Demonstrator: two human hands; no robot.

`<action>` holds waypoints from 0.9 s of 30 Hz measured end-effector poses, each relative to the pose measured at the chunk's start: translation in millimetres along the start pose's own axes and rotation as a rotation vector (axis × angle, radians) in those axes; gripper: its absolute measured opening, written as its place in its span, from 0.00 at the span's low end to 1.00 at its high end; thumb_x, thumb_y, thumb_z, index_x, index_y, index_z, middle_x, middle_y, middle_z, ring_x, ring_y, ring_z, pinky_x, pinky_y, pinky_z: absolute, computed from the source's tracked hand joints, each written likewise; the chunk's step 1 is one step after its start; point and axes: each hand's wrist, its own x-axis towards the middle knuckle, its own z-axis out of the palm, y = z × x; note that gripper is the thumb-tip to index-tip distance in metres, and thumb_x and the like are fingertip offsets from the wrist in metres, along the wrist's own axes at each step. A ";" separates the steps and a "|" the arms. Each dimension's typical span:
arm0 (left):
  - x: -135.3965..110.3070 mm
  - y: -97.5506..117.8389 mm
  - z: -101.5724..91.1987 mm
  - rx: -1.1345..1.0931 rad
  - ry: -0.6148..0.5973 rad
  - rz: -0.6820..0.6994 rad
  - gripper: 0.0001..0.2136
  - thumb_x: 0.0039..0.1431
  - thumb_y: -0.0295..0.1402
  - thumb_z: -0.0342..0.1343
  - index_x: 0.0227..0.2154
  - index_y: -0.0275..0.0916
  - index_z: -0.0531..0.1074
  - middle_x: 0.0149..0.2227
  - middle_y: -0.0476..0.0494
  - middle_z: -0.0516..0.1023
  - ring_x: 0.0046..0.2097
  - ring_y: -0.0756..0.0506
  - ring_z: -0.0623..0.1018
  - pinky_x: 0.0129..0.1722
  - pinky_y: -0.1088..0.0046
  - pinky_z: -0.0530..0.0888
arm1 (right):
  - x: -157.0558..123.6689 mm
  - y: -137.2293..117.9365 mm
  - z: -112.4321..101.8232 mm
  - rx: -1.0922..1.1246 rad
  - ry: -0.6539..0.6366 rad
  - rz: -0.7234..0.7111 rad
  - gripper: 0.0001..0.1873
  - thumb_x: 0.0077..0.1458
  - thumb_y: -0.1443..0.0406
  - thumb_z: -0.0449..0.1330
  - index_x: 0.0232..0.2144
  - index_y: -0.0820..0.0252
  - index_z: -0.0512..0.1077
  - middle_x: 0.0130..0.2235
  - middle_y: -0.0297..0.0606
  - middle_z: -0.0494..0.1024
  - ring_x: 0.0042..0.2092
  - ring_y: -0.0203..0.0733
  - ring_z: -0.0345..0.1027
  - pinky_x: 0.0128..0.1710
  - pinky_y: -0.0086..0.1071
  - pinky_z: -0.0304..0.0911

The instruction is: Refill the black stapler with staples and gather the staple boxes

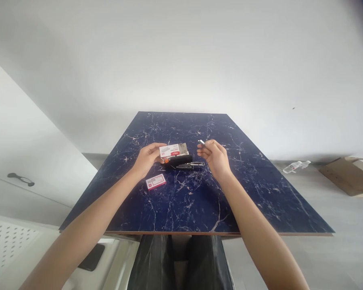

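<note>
Staple box (173, 150), light stiff card, is best gripped by its sides; left hand (147, 158) holds it, right hand (215, 156) at three o'clock pinches staples (201, 141).

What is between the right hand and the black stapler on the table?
Nothing visible. The right hand holds a small staple strip just right of the black stapler; only bare table lies between them.

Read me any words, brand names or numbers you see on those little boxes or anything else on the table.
Box in the left hand: a red band with print, too small and blurred to read.
Small box on the table: a red mark and border, no legible letters.
Stapler: no readable marking.
Nothing here can be quoted.
</note>
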 end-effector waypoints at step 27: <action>-17.4 10.6 14.6 -0.129 -0.208 -0.013 0.20 0.56 0.38 0.67 0.51 0.38 0.78 0.44 0.37 0.83 0.37 0.42 0.85 0.39 0.65 0.83 | -16.2 -6.5 16.5 0.107 -0.341 0.269 0.17 0.55 0.54 0.67 0.29 0.56 0.65 0.23 0.24 0.54 0.21 0.29 0.41 0.20 0.28 0.37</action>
